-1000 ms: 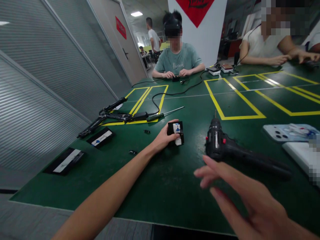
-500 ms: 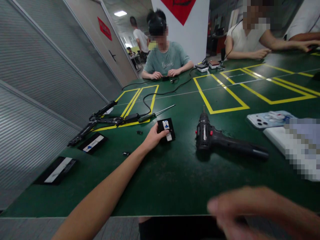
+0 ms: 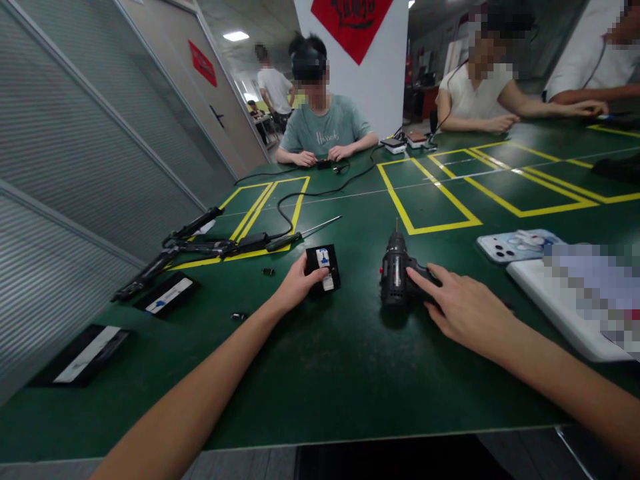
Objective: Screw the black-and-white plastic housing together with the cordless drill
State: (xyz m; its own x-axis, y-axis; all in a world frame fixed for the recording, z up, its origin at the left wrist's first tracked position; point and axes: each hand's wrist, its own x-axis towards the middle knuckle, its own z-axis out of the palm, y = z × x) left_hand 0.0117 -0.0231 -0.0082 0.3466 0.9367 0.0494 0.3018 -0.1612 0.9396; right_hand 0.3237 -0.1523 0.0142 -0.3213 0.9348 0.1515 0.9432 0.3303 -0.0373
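Note:
My left hand (image 3: pixel 300 283) is closed on a small flat black plate (image 3: pixel 331 257) with white and blue stickers, the thumb lying across its face. My right hand (image 3: pixel 463 310) is on the handle of a black cordless drill (image 3: pixel 395 273), fingers around the grip and one finger stretched toward the trigger. The drill lies on its side, its thin bit (image 3: pixel 397 225) pointing away from me. Most of its handle is hidden under my hand. Two small dark cylindrical pieces, one farther (image 3: pixel 268 271) and one nearer (image 3: pixel 239 316), lie left of my left hand.
Black panels with white strips (image 3: pixel 170 297) lie at the left of the green table (image 3: pixel 320 387). Behind them are a folded black stand (image 3: pixel 170 250), a cable and a screwdriver (image 3: pixel 300 237). A phone (image 3: pixel 515 245) and a white box (image 3: pixel 545 300) are at right. Several people sit opposite.
My right hand has moved forward from the near edge onto the drill's handle. The left hand still holds the black plate. The view has shifted slightly.

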